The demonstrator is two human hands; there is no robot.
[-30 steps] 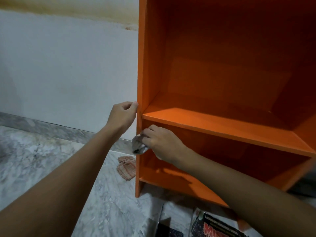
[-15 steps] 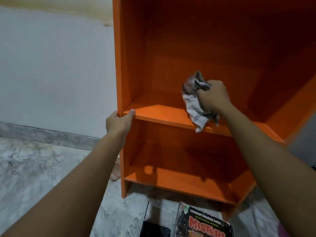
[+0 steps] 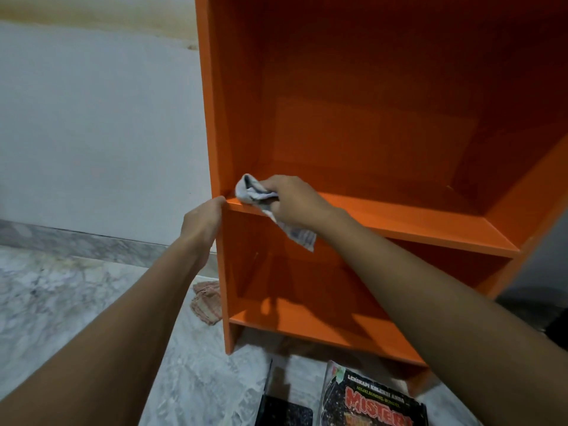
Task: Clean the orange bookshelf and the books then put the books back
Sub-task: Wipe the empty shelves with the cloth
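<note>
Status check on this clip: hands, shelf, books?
Left hand grips the orange bookshelf at its left edge. Right hand holds grey cloth on middle shelf. Books on floor. Nothing blocking.

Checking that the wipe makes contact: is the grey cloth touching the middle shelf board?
Touching. The head view shows the cloth, gripped in the right hand, lying on the front left corner of the shelf board, one end hanging off.
</note>
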